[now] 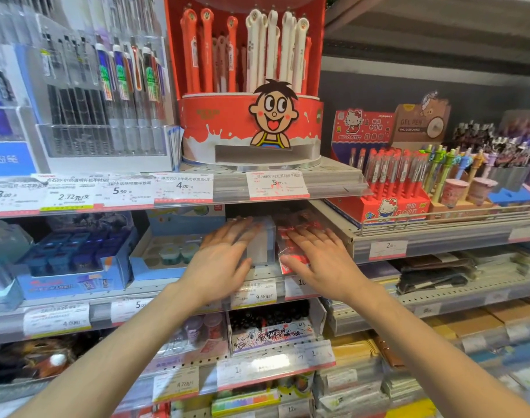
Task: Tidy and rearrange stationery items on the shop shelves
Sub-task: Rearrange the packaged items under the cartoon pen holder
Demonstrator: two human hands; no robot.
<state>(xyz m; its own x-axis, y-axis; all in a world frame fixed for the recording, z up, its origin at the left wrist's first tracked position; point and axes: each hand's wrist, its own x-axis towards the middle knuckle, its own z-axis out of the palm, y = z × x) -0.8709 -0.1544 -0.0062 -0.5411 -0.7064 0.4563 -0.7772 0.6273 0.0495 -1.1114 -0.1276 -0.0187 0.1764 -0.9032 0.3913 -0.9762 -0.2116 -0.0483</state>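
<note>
Both hands lie flat, fingers spread: left hand [224, 260] on a clear box [259, 245], right hand [321, 260] on red packs [289, 248]. Tidying looks only half done.

On the middle shelf [155, 292] the clear box [259, 245] sits left of the plastic packets [291, 251], directly below the round pen display [251, 128], with the Hello Kitty pen box [387, 188] off right.

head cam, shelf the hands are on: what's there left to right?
Blue box tray → light blue tray of small round pots → left hand on a clear box → right hand on red packets.
</note>
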